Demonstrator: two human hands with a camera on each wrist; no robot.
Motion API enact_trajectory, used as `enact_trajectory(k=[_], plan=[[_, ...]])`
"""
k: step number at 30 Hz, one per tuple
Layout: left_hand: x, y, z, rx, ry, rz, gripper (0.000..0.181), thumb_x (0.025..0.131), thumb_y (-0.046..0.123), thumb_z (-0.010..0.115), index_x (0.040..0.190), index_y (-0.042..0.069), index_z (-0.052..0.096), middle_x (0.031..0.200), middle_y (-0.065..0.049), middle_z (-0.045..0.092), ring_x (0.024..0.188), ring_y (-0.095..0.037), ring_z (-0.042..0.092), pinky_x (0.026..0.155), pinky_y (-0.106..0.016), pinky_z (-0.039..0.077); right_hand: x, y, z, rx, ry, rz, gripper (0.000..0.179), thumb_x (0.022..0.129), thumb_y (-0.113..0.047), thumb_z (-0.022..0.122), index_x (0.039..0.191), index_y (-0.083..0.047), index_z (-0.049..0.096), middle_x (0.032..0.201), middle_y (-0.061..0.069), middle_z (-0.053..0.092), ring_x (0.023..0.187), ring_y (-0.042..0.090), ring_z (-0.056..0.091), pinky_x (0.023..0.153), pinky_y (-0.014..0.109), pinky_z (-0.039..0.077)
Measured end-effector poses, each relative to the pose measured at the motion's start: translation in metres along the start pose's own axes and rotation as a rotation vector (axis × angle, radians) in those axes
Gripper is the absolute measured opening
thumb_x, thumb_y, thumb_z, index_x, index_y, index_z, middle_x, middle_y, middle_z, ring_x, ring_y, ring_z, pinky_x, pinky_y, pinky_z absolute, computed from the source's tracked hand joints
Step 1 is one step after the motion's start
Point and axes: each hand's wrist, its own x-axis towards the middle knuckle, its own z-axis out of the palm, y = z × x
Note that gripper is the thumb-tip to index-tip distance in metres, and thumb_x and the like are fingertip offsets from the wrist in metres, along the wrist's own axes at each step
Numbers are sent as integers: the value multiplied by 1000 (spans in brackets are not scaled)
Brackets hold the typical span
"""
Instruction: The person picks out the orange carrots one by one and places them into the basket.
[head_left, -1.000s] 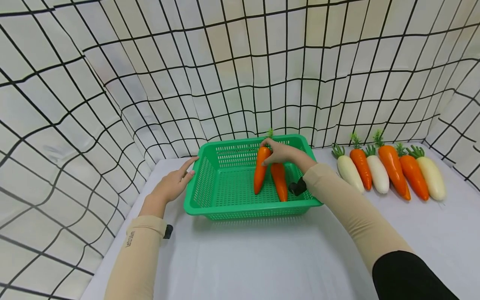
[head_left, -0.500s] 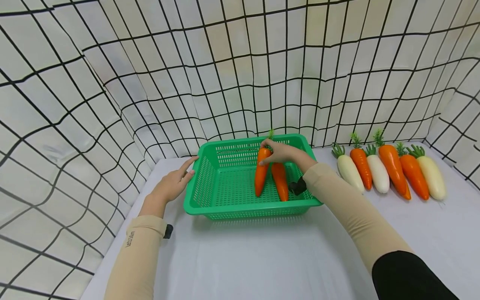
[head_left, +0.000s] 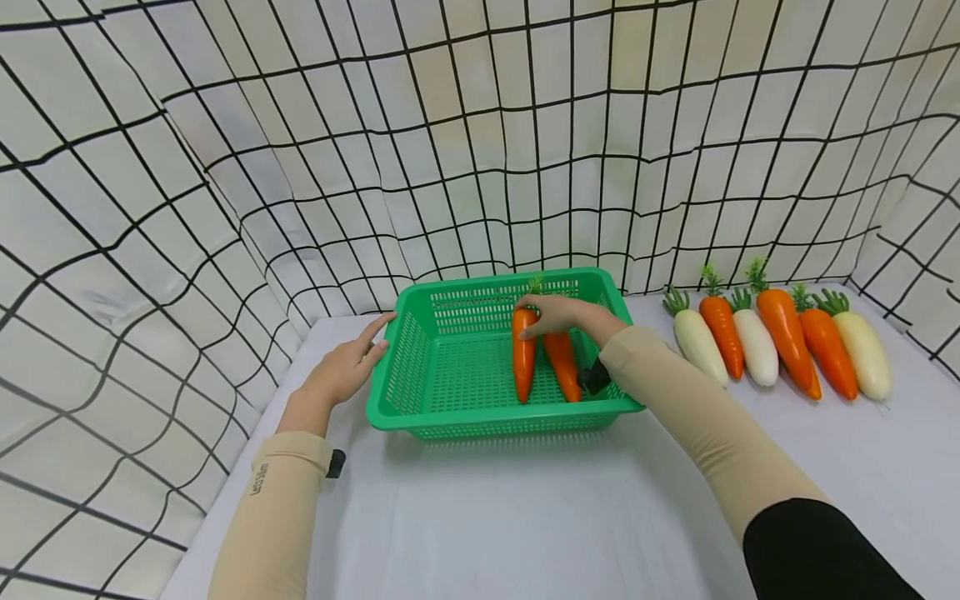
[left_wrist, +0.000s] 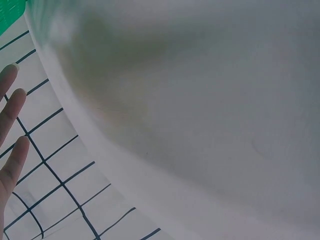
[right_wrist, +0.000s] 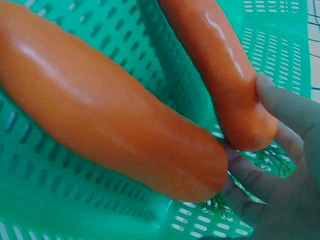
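A green perforated basket [head_left: 450, 420] stands on the white table in the head view. Inside its right half, my right hand [head_left: 558, 313] holds an orange carrot [head_left: 523, 371] near its leafy top, thumb on one side and fingers on the other. A second carrot [head_left: 562, 367] lies just right of it, its top hidden behind that hand. In the right wrist view the thumb presses the held carrot [right_wrist: 215, 55], while the other carrot [right_wrist: 110, 120] lies by the fingers. My left hand [head_left: 339, 371] rests its extended fingertips at the basket's left rim.
Right of the basket lies a row of vegetables, including a white radish [head_left: 699, 346], a large carrot [head_left: 786, 337] and a cream radish [head_left: 862, 354]. Black netting [head_left: 480, 175] over white sheeting rises behind and at both sides of the table.
My right hand has moved slightly toward the front with the carrot, whose tip is now nearer the basket's front wall. The second carrot's tip has shifted slightly right. My left hand stays put.
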Motion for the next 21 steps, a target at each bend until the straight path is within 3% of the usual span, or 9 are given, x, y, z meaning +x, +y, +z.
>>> enact_trajectory(k=[12, 21], plan=[[-1, 0, 1, -10, 13, 7, 58, 112, 49, 29, 164, 25, 22, 130, -30, 63, 107, -49, 65, 82, -62, 52, 2, -3, 8, -134, -30, 8, 61, 102, -30, 68, 155, -10, 45, 158, 18, 41, 142, 36, 41, 115, 52, 34], [-1, -1, 1, -3, 11, 11, 58, 112, 48, 28, 164, 24, 20, 132, -31, 61, 111, -51, 63, 85, -64, 51, -2, -5, 7, -147, -19, 23, 57, 101, -28, 70, 152, -10, 50, 152, 17, 48, 134, 35, 49, 111, 50, 40]])
